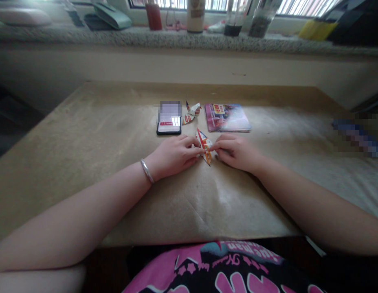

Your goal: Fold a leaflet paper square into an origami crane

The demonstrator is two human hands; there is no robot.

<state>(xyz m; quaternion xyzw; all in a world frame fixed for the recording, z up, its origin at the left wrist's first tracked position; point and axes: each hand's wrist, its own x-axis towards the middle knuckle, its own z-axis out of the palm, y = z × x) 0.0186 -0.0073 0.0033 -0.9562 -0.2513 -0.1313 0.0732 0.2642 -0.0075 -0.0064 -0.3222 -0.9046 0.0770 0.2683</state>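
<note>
A folded piece of printed paper (205, 142), white with red and orange, lies between my hands on the table. My left hand (176, 154), with a silver bangle at the wrist, has its thumb and fingers closed on the paper's left side. From the right, my right hand (234, 150) touches the paper with an extended index finger, its other fingers curled. Just beyond stands a folded paper crane (193, 110). Left of the crane is a phone (169, 125) with its screen lit; to the right sits a stack of printed sheets (227, 118).
The table (85, 142) reaches back to a wall below a stone windowsill (164, 40). Along the sill are a red container (154, 16), a bottle (195, 15), jars and a yellow item (317, 29). A blurred bluish object (358, 137) is at the table's right edge.
</note>
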